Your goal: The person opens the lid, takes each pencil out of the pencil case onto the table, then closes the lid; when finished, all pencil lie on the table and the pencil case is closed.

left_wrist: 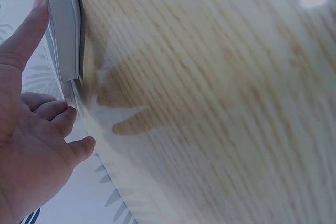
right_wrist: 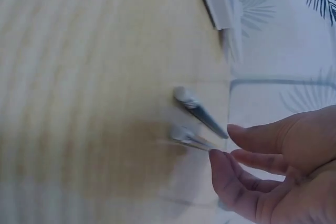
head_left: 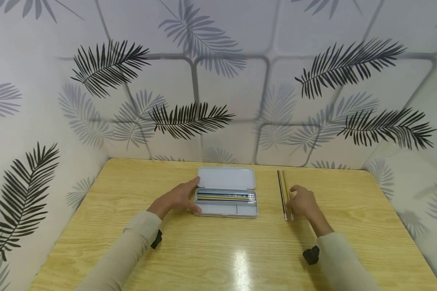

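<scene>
A pale grey pencil case (head_left: 222, 214) lies open, its lid (head_left: 226, 178) folded back towards the wall. Several pencils (head_left: 223, 197) in blue, gold and other colours lie side by side in its long rear compartment. My left hand (head_left: 180, 197) rests at the case's left end, thumb extended at the near corner and fingers by the lid. To the right, a dark pencil (head_left: 281, 190) and a gold pencil (head_left: 285, 182) lie nearly parallel on the table. My right hand (head_left: 303, 202) pinches the gold pencil near its silvery end, between thumb and fingertips.
The wood-grain table (head_left: 218, 246) meets a wall (head_left: 225, 137) with a leaf pattern along its back edge. A divider (head_left: 237, 208) splits the case's front compartment. Dark wrist cameras show beneath both cuffs.
</scene>
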The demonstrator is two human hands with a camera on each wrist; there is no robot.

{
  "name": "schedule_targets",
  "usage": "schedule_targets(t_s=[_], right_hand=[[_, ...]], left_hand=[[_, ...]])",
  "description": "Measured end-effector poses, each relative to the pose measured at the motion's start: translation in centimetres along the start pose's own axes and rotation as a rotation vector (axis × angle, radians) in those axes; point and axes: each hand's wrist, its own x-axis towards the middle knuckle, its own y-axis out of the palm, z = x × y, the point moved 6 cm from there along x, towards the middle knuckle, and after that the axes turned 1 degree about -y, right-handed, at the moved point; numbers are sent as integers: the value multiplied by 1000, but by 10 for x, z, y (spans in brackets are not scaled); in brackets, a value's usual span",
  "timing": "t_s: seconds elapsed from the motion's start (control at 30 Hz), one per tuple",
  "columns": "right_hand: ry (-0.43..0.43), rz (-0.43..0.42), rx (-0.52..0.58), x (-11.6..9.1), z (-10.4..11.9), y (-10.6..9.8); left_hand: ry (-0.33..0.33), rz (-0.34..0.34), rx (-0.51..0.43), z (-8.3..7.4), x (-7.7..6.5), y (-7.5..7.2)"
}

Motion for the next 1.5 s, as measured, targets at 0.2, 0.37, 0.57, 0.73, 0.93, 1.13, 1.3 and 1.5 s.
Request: schedule_targets(t_s=[0.2,0.37,0.57,0.73,0.93,1.13,1.3,1.5], right_hand=[[-145,7,58,18,27,-13],[-300,101,153,28,57,2],[-376,209,203,28,82,31],[-396,287,237,26,94,50],[-443,330,231,26,104,61],[-465,333,166,26,113,68],[-444,341,116,27,117,74],[-452,346,71,27,121,78]], left_hand=[[-1,-6,-2,1,-2,-4],[0,-3,-13,-1,-5,-4],[-1,-2,-28,-4,-4,-1],[-13,-6,-30,-4,-3,2],[-14,-9,-26,-4,0,2],[-18,-4,-11,-3,0,1],[-11,-5,-16,-2,0,0],[-14,3,-17,-2,0,0]])
